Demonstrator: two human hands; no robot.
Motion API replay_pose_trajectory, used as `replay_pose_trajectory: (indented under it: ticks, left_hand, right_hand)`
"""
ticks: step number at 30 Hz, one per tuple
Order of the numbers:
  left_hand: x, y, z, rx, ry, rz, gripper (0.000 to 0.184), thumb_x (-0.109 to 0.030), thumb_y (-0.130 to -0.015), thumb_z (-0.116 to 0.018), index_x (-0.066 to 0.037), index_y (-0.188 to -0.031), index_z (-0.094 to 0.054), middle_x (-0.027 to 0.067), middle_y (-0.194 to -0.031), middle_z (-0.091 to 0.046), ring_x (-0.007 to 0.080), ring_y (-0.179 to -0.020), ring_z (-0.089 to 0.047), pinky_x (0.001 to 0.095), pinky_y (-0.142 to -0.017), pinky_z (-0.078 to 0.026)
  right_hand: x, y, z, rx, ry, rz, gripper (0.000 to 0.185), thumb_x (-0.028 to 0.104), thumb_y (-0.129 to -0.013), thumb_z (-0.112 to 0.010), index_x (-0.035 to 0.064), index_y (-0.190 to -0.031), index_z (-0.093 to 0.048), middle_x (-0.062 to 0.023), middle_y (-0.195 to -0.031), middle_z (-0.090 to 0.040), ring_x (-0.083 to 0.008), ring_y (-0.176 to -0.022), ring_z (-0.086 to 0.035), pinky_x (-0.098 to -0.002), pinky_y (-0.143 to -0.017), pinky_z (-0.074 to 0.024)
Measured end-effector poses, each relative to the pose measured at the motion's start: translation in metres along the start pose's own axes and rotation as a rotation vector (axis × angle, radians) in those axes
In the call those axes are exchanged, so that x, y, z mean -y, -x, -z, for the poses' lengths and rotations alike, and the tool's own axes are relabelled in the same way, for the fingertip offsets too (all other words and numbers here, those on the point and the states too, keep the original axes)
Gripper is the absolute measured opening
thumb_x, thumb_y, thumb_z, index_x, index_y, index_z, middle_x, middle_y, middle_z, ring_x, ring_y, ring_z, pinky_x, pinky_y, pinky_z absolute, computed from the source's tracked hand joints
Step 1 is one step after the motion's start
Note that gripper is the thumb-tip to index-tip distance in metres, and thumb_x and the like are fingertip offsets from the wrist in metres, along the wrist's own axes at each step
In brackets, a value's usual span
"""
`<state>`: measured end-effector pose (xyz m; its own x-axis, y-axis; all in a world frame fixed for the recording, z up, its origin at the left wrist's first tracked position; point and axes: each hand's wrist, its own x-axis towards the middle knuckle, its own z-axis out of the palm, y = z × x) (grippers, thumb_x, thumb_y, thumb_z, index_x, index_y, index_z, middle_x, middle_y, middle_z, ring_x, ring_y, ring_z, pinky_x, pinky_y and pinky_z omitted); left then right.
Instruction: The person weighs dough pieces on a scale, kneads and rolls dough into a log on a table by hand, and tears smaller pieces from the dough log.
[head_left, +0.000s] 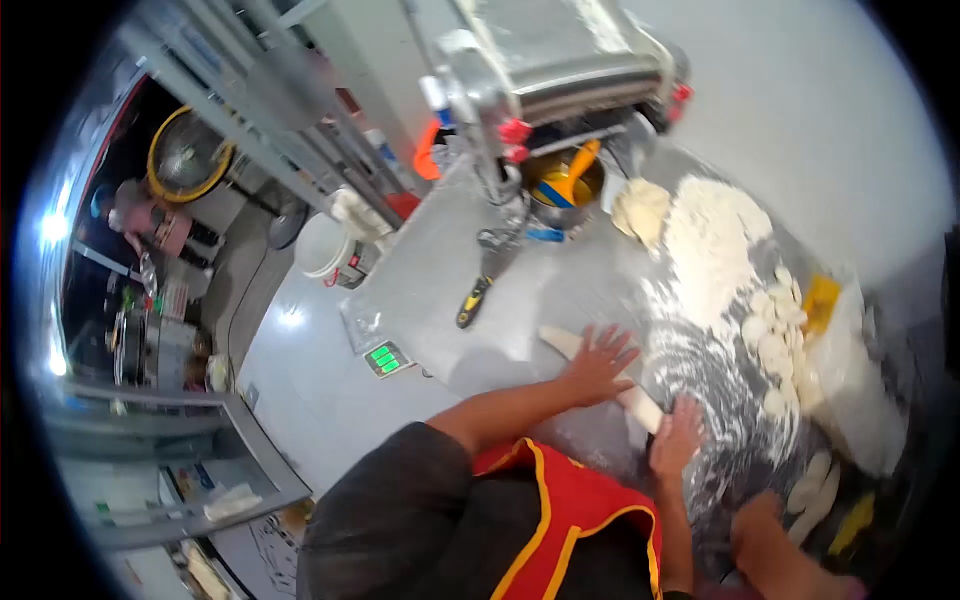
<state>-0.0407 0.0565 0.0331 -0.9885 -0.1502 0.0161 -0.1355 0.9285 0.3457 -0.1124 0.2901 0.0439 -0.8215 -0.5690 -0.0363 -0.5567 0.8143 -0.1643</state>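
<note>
A long roll of pale dough (642, 409) lies slantwise on the grey worktop. My left hand (600, 365) rests flat across its middle, fingers spread, and hides part of it. At the roll's near end is my right hand (678, 437), palm down with fingers stretched out, touching or right beside the dough. Loose flour (705, 375) is smeared over the surface to the right of my hands. Flat rounds of dough (775, 350) sit in a cluster farther right.
A flour heap (715, 235) and a dough lump (641, 212) are at the back, near a metal pot (590, 200) and a roller machine (590, 90). A black-and-yellow tool (474, 303) and a scale (385, 358) lie left. Another person's hand (760, 525) is at lower right.
</note>
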Motion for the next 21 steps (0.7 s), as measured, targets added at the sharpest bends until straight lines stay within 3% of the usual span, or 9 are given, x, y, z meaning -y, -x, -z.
replay_pose_trajectory:
  ticks: [4, 5, 9, 11, 14, 17, 18, 20, 21]
  left_hand:
    - [0.015, -0.053, -0.012, -0.193, 0.021, 0.17, 0.064, -0.049, -0.093, -0.043, -0.006, -0.141, -0.039, 0.014, -0.149, -0.032, 0.0304, -0.141, -0.022, 0.0574, -0.111, -0.013]
    - [0.019, -0.048, -0.005, -0.146, 0.057, 0.175, 0.063, -0.047, -0.093, -0.043, -0.006, -0.14, -0.04, 0.0139, -0.149, -0.032, 0.0294, -0.141, -0.022, 0.0564, -0.112, -0.013]
    - [0.015, -0.003, 0.016, 0.073, 0.088, 0.106, 0.057, -0.042, -0.093, -0.045, -0.005, -0.137, -0.044, 0.0124, -0.148, -0.034, 0.0289, -0.141, -0.024, 0.0537, -0.113, -0.013]
    - [0.018, 0.032, 0.001, 0.014, -0.068, 0.01, 0.054, -0.039, -0.093, -0.046, -0.006, -0.136, -0.045, 0.0116, -0.148, -0.035, 0.031, -0.14, -0.025, 0.0542, -0.112, -0.015]
    - [0.021, 0.076, -0.009, -0.206, 0.058, -0.137, 0.052, -0.038, -0.092, -0.046, -0.008, -0.135, -0.047, 0.0111, -0.147, -0.037, 0.0329, -0.139, -0.026, 0.0547, -0.112, -0.017]
    - [0.017, 0.068, -0.007, -0.226, 0.013, -0.092, 0.052, -0.037, -0.092, -0.047, -0.008, -0.135, -0.046, 0.0116, -0.148, -0.036, 0.0329, -0.138, -0.027, 0.0559, -0.111, -0.017]
    - [0.016, 0.057, -0.004, -0.174, -0.004, -0.026, 0.052, -0.038, -0.092, -0.047, -0.009, -0.136, -0.046, 0.0118, -0.148, -0.035, 0.0327, -0.138, -0.027, 0.0564, -0.111, -0.018]
    - [0.017, 0.014, 0.004, -0.067, -0.038, 0.094, 0.053, -0.038, -0.092, -0.047, -0.009, -0.136, -0.046, 0.0123, -0.148, -0.035, 0.0323, -0.138, -0.027, 0.0574, -0.11, -0.018]
    - [0.023, -0.004, -0.006, -0.099, -0.035, 0.122, 0.052, -0.039, -0.092, -0.047, -0.01, -0.136, -0.046, 0.0125, -0.147, -0.036, 0.0323, -0.137, -0.028, 0.0585, -0.109, -0.02]
  right_hand:
    - [0.015, -0.067, 0.013, -0.004, 0.028, -0.103, 0.054, 0.03, -0.097, -0.043, 0.0096, -0.145, -0.032, -0.0148, -0.151, -0.029, -0.0356, -0.139, -0.025, -0.0569, -0.111, -0.0133]
    - [0.024, -0.077, 0.016, 0.007, 0.013, -0.106, 0.054, 0.03, -0.097, -0.042, 0.0094, -0.145, -0.032, -0.015, -0.151, -0.029, -0.0356, -0.139, -0.025, -0.0568, -0.111, -0.0133]
    - [0.068, -0.086, -0.046, -0.029, -0.018, 0.314, 0.052, 0.032, -0.096, -0.042, 0.0085, -0.142, -0.035, -0.0168, -0.15, -0.028, -0.0365, -0.138, -0.025, -0.0609, -0.11, -0.0138]
    - [0.111, -0.052, -0.008, 0.13, -0.187, 0.382, 0.056, 0.03, -0.094, -0.046, 0.0029, -0.141, -0.034, -0.0191, -0.148, -0.031, -0.0368, -0.137, -0.027, -0.0607, -0.11, -0.0143]
    - [0.1, -0.003, -0.008, 0.1, -0.031, 0.552, 0.059, 0.028, -0.094, -0.049, -0.0027, -0.14, -0.032, -0.021, -0.145, -0.034, -0.0366, -0.135, -0.03, -0.0604, -0.109, -0.0147]
    - [0.11, -0.006, 0.003, 0.141, -0.088, 0.485, 0.06, 0.027, -0.094, -0.05, -0.0052, -0.14, -0.031, -0.0216, -0.144, -0.036, -0.037, -0.135, -0.03, -0.0601, -0.109, -0.0146]
    - [0.108, -0.02, -0.007, -0.074, -0.106, 0.523, 0.059, 0.026, -0.092, -0.053, -0.0005, -0.141, -0.033, -0.0171, -0.144, -0.037, -0.0336, -0.135, -0.032, -0.0593, -0.11, -0.0145]
    - [0.106, -0.057, -0.009, 0.05, -0.074, 0.283, 0.059, 0.027, -0.092, -0.052, 0.0015, -0.142, -0.033, -0.0168, -0.146, -0.036, -0.0342, -0.135, -0.032, -0.0583, -0.11, -0.0151]
    - [0.098, -0.07, -0.015, -0.006, -0.046, 0.279, 0.058, 0.029, -0.092, -0.052, 0.003, -0.142, -0.034, -0.0168, -0.146, -0.036, -0.0342, -0.135, -0.032, -0.0579, -0.11, -0.0164]
